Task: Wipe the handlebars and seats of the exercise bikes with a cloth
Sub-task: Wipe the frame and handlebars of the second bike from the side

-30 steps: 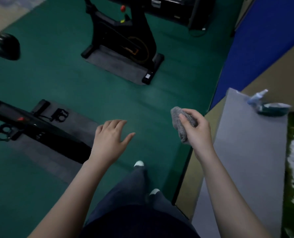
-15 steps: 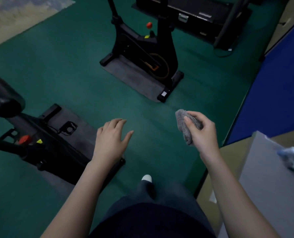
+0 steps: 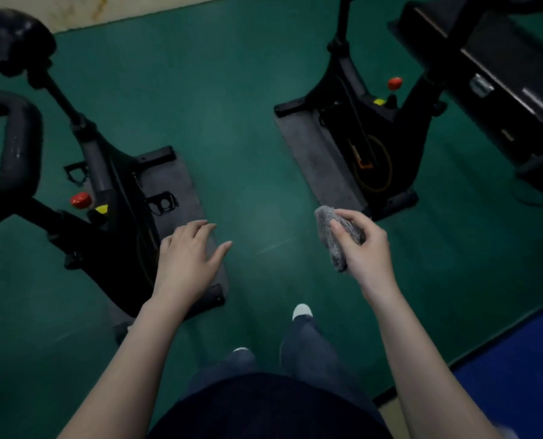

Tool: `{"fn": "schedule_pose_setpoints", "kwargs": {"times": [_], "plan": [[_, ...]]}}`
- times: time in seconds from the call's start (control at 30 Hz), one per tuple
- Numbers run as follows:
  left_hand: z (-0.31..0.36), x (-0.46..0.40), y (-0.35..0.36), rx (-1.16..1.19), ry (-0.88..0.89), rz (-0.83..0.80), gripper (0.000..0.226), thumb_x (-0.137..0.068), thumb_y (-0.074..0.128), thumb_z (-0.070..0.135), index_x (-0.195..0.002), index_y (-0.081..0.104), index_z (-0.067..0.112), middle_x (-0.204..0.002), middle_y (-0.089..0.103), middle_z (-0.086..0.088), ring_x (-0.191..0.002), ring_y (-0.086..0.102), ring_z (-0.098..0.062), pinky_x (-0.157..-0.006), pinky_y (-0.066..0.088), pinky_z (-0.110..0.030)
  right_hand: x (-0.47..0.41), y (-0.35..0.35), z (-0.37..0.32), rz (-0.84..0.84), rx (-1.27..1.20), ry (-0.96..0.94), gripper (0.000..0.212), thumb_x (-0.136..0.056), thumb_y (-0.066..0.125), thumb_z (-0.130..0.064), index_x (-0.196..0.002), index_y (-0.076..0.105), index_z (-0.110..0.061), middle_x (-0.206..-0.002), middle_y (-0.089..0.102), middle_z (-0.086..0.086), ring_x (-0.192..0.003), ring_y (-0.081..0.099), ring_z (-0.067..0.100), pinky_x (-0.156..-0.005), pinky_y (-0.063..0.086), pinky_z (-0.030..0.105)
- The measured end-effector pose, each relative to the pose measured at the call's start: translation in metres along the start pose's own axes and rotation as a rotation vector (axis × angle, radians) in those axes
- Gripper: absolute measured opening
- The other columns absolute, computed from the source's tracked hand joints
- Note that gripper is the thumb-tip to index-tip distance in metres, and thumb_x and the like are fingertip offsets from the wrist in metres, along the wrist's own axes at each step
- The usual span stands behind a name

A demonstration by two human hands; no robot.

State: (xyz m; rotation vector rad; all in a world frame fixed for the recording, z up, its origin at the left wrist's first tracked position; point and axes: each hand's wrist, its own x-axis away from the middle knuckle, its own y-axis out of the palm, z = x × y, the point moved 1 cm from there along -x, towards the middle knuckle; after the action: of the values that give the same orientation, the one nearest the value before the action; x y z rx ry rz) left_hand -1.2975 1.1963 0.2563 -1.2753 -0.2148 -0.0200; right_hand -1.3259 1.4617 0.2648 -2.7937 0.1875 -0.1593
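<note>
Now that both bikes have swung into view, the right hand [image 3: 366, 248] grips the cloth [image 3: 336, 236], left hand [image 3: 189, 258] hangs slack, and the near-left handlebar [image 3: 16, 147] probably comes first.

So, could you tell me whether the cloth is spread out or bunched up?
Bunched up: the grey cloth sits wadded in the right hand.

The floor [image 3: 232, 122] was deep green, with a blue mat [image 3: 523, 369] at the lower right corner. Both bikes were black — the left bike [image 3: 105, 191] and the right bike [image 3: 368, 128] each carried a red knob and a yellow tag. The cloth [image 3: 336, 239] was mottled grey — the trousers [image 3: 301, 350] dark blue.
</note>
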Motion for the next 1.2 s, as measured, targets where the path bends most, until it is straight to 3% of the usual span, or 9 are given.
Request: {"fn": "schedule_pose_setpoints", "kwargs": {"times": [0.2,0.37,0.53,0.7,0.97,1.2], "plan": [[0.069,-0.034,0.007,0.056,-0.091,0.058,0.053,-0.093,0.049,0.049,-0.134,0.052,0.016,-0.138,0.049,-0.001,-0.130,0.039,-0.021,-0.105,0.028,-0.040,-0.084,-0.048,0.007,-0.127,0.050,-0.049,0.011,-0.088,0.067,-0.015,-0.097,0.069,-0.023,-0.095,0.069,-0.016,-0.094,0.063,0.001,-0.089,0.049,0.025],[0.079,-0.050,0.004,0.057,-0.196,0.076,0.053,-0.093,0.049,0.050,-0.134,0.052,0.016,-0.139,0.048,0.000,-0.131,0.039,-0.020,-0.105,0.027,-0.039,-0.131,-0.040,0.002,-0.240,0.071,-0.080,0.011,-0.088,0.067,-0.016,-0.098,0.069,-0.020,-0.094,0.069,-0.012,-0.093,0.063,0.004,-0.090,0.049,0.026],[0.057,-0.069,0.000,0.067,-0.337,0.114,0.052,-0.093,0.051,0.048,-0.132,0.054,0.015,-0.140,0.048,-0.002,-0.131,0.040,-0.021,-0.105,0.029,-0.041,-0.176,0.001,-0.011,-0.373,0.107,-0.107,0.013,-0.089,0.067,-0.018,-0.101,0.070,-0.017,-0.100,0.071,-0.005,-0.098,0.064,0.009,-0.090,0.049,0.025],[0.028,-0.114,-0.003,0.102,-0.415,0.128,0.052,-0.093,0.051,0.048,-0.132,0.054,0.014,-0.140,0.047,-0.003,-0.130,0.040,-0.023,-0.105,0.030,-0.042,-0.228,0.053,-0.034,-0.426,0.124,-0.168,0.011,-0.088,0.068,-0.019,-0.098,0.070,-0.023,-0.095,0.069,-0.011,-0.094,0.063,0.004,-0.084,0.046,0.014],[-0.007,-0.190,-0.028,0.138,-0.469,0.177,0.054,-0.093,0.048,0.050,-0.133,0.053,0.015,-0.140,0.048,-0.001,-0.131,0.039,-0.021,-0.105,0.028,-0.040,-0.305,0.130,-0.080,-0.506,0.147,-0.231,0.010,-0.087,0.068,-0.019,-0.095,0.069,-0.025,-0.094,0.070,-0.012,-0.094,0.064,0.007,-0.085,0.048,0.021],[-0.032,-0.199,-0.037,0.165,-0.657,0.235,0.052,-0.093,0.048,0.051,-0.131,0.055,0.016,-0.138,0.051,0.001,-0.130,0.040,-0.019,-0.105,0.029,-0.040,-0.334,0.202,-0.106,-0.731,0.127,-0.292,0.012,-0.087,0.068,-0.019,-0.090,0.068,-0.031,-0.089,0.068,-0.020,-0.081,0.061,-0.008,-0.064,0.042,0.002]]}}
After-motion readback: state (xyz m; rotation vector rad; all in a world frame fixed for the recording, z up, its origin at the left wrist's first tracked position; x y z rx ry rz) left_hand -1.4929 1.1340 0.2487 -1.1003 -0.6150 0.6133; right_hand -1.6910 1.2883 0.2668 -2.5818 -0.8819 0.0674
